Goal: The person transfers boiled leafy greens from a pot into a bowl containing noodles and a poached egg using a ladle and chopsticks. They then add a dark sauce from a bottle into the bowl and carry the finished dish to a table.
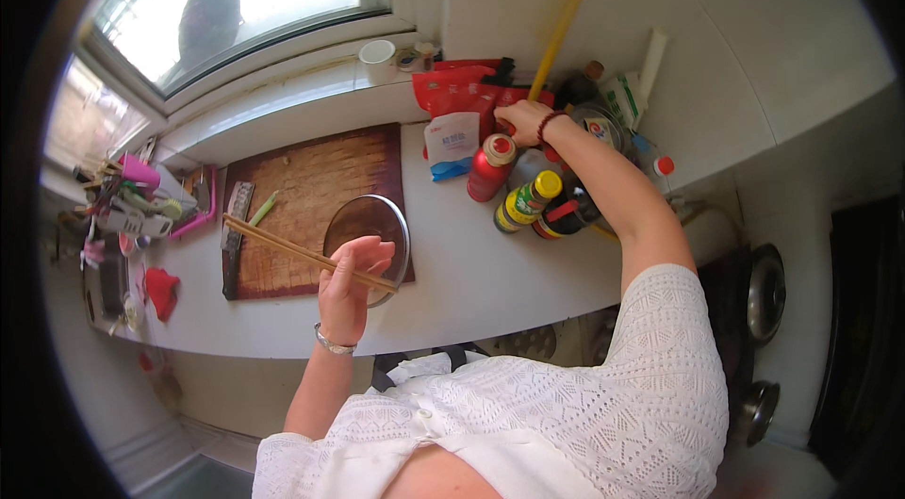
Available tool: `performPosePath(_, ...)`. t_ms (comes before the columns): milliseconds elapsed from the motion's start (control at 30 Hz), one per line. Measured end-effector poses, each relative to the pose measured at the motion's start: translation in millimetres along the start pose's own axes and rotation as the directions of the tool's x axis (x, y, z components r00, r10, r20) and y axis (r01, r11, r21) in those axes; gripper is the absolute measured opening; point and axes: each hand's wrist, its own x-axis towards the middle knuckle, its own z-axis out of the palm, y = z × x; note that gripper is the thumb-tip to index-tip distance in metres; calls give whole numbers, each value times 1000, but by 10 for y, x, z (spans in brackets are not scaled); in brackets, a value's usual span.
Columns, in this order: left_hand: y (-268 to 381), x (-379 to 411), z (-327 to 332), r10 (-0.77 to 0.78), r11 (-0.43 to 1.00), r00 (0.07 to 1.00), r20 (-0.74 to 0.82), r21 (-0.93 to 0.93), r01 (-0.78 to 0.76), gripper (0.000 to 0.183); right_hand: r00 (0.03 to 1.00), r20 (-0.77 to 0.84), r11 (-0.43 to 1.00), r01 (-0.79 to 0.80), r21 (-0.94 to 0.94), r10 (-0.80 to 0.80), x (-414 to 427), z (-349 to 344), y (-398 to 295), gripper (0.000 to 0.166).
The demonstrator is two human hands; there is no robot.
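Note:
My left hand (346,273) holds a pair of wooden chopsticks (283,244) between thumb and fingers, their tips slanting up to the left. Beneath that hand a glass lid (385,216) with a metal rim lies across the edge of a wooden cutting board (318,181). My right hand (522,123) reaches into a group of seasonings, beside red plastic bags (452,85) and behind a red bottle (491,170). What its fingertips touch is hidden. A white and blue packet (452,142) stands left of the red bottle. Nearer me is a yellow-capped sauce bottle (527,202).
On the board are a cleaver (237,223) and a green vegetable stalk (264,208). A utensil holder (166,181) and a red cloth (162,292) sit left on the white counter (452,266). A yellow gas pipe (562,32) rises behind the bottles. Metal lids (766,294) are at right.

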Motion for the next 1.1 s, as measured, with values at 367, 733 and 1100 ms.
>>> performPosePath(367,100,-104,-108,27,994,999,20,-108,-25,31,987,-120,988,95,-121,-110,-180,-1558,-978,21)
performPosePath(733,490,-341,-1049,-104,916,992,69,-383,122,63,864,-2,864,503,-16,-503,-444,-2093,-3936,22)
performPosePath(1100,1114,-2041,-3440,66,650,998,-11,-758,-52,70,645,-23,607,729,316,-764,361,-956,-6877,29)
